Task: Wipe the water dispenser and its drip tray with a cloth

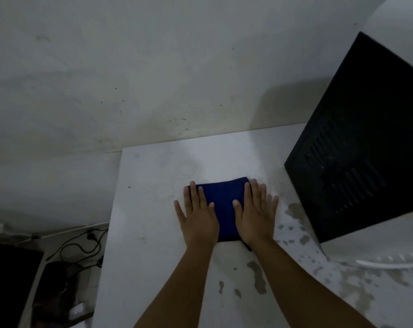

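- My left hand [197, 217] and right hand [256, 215] both lie flat on the folded dark blue cloth [224, 204], fingers straight and released, pressing it rather than gripping it.
- The cloth rests on the white desk [153, 209], near the middle, just left of a black vented box [366, 143].
- I cannot tell whether that box is the water dispenser; no tap or drip tray shows from here.
- Grey blotches [257, 275] mark the desk toward my right.
- My judgement: wiping looks barely begun. The cloth is only readied, and the dispenser and tray remain to be done.
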